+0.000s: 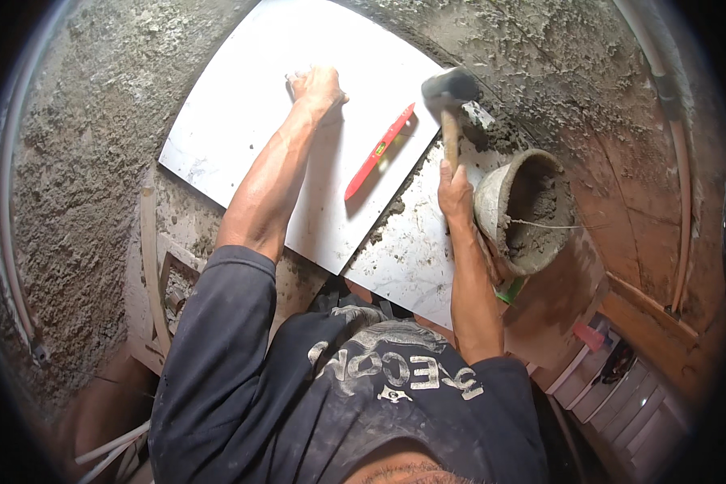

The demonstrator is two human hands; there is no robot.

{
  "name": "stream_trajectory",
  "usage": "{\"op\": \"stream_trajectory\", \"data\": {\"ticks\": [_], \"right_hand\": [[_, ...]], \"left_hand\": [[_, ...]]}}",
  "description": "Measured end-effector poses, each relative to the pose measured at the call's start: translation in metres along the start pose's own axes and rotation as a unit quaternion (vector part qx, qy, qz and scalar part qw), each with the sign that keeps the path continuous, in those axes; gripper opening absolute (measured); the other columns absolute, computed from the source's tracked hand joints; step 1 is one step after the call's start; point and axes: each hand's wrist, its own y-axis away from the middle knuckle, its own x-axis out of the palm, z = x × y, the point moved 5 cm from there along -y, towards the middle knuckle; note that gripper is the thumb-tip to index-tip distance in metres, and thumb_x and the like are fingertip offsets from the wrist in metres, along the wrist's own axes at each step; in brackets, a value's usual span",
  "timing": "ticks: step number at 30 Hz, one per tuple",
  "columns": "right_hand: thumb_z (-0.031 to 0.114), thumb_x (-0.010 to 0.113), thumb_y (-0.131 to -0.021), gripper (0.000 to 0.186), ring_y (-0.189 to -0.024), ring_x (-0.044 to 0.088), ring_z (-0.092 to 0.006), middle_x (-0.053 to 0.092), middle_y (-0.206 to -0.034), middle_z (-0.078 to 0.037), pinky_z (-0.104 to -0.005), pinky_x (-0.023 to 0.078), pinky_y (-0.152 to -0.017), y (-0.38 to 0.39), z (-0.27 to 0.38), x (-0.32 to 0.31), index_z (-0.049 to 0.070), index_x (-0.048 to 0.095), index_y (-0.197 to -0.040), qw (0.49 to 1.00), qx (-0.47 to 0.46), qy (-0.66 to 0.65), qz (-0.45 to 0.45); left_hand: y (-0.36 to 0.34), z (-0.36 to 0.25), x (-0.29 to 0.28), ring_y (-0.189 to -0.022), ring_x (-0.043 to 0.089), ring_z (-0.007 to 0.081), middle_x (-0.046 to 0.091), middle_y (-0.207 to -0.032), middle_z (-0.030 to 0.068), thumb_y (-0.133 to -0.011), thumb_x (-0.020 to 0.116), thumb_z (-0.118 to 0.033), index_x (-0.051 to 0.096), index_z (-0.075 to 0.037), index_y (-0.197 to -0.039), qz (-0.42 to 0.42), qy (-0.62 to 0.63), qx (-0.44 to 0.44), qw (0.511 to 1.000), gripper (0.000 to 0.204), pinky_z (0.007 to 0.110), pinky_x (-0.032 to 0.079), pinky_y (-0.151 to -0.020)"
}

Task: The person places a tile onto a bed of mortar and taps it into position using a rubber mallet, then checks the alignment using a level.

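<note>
A large white tile (254, 133) with faint grey veining lies in front of me, its near corner pointing toward my body. My left hand (318, 87) rests over its upper part, fingers curled together; whatever they may grip is hidden beneath the hand. A red spirit level (381, 151) with a yellow-green vial lies slantwise on the tile, right of that hand. In my right hand (456, 192) is a rubber mallet (450, 86), gripped by its wooden handle. The black mallet head is by the tile's right edge.
A bucket (498, 189) holding wet mortar tips beside my right forearm. It stands by another white tile (415, 262) smeared with mortar. Rough cement walls (81, 177) rise behind and at left. Pipes run along both sides; pale slats (633, 403) show at lower right.
</note>
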Motion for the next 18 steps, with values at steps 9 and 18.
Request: {"op": "stream_trajectory", "data": {"ticks": [9, 18], "right_hand": [[0.043, 0.042, -0.096, 0.045, -0.061, 0.057, -0.0377, 0.058, -0.069, -0.021, -0.0430, 0.044, -0.055, 0.011, -0.016, -0.001, 0.000, 0.052, -0.089, 0.995, 0.050, 0.056, 0.063], [0.044, 0.043, -0.095, 0.046, -0.061, 0.059, -0.0365, 0.057, -0.067, -0.021, -0.0419, 0.046, -0.055, 0.002, 0.017, -0.016, -0.001, 0.051, -0.092, 0.999, 0.038, -0.006, 0.032]], "left_hand": [[0.004, 0.001, 0.001, -0.096, 0.063, 0.0319, 0.069, -0.095, 0.0131, -0.063, 0.082, -0.032, 0.073, -0.009, -0.087, -0.009, -0.006, 0.004, 1.000, 0.035, 0.050, 0.041, -0.089], [0.003, 0.003, 0.000, -0.095, 0.064, 0.0311, 0.069, -0.094, 0.0138, -0.064, 0.082, -0.032, 0.073, -0.009, -0.087, -0.044, 0.000, 0.016, 0.999, 0.034, 0.048, 0.046, -0.083]]}}
